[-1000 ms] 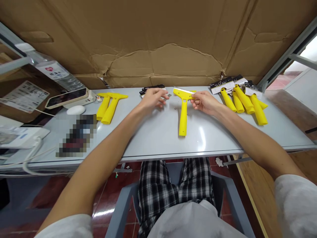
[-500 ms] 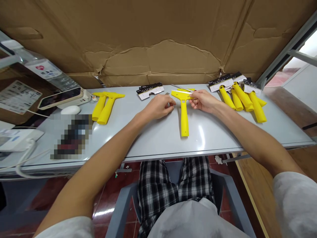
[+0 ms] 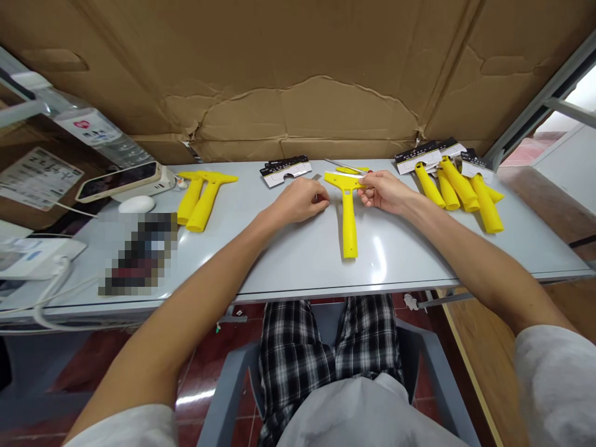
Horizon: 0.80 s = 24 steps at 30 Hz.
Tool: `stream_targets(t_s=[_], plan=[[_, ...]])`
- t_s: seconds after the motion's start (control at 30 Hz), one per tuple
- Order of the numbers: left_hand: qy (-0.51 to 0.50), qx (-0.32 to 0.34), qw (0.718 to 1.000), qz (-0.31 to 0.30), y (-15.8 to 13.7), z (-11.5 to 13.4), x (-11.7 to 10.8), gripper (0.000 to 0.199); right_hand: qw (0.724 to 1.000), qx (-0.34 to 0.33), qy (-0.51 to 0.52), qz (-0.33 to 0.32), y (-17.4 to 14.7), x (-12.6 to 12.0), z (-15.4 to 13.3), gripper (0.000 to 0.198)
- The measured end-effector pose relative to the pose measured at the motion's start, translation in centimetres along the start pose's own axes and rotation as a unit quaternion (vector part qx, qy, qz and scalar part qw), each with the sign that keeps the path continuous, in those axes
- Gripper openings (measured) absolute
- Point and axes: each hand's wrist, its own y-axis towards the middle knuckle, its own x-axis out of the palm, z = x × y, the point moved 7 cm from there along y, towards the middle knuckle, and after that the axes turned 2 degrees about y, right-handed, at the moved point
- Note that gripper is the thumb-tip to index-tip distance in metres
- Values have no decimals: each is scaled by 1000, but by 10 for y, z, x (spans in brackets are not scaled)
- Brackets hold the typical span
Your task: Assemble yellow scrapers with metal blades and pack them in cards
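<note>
Right fingers [image 3: 367, 194] pinch yellow scraper [image 3: 349, 213] at head; left fingers [image 3: 320, 202] curl beside, hold unclear

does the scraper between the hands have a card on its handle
No, the yellow scraper has a bare handle; cards lie beyond the left hand.

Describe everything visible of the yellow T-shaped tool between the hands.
The tool is yellow, plastic-looking and T-shaped, with a wide head, a pale strip along its far edge and a neck opening. It lies on or just above the table, handle toward the near edge; the right grip overlaps the head's right end.
</note>
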Motion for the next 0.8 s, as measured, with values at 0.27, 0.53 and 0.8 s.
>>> stream_targets(t_s=[0.27, 0.53, 0.8], plan=[[51, -41, 998, -1, -1, -7, -7, 25, 1000, -2, 0, 1, 1, -1, -1, 4], [34, 5, 999, 12, -1, 9, 3, 24, 1000, -1, 1, -1, -1, 0, -1, 4], [19, -3, 1000, 6, -1, 5, 1, 21, 1000, -3, 0, -7, 0, 0, 0, 4]])
